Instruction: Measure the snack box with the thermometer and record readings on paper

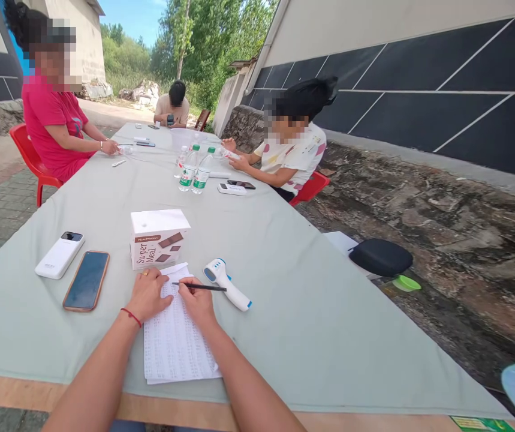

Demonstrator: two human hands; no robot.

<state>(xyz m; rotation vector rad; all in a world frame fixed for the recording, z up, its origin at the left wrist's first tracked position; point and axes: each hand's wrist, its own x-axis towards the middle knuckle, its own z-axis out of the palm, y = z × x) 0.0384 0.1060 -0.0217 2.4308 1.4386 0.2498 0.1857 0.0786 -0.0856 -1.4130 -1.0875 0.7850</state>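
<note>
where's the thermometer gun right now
In the head view the thermometer gun lies on the table cloth, just right of the right hand holding the pen.

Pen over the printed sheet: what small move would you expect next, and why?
Probably lowering the pen tip to the printed sheet to mark a row. The right hand holds it level near the sheet's top, while the left hand lies flat on the paper, steadying it.

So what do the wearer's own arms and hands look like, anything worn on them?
Both forearms are bare, with no sleeves in view. The left hand has a thin red cord around the wrist and a small ring on one of its fingers. The right hand shows no ring, band or watch. No gloves on either.
</note>
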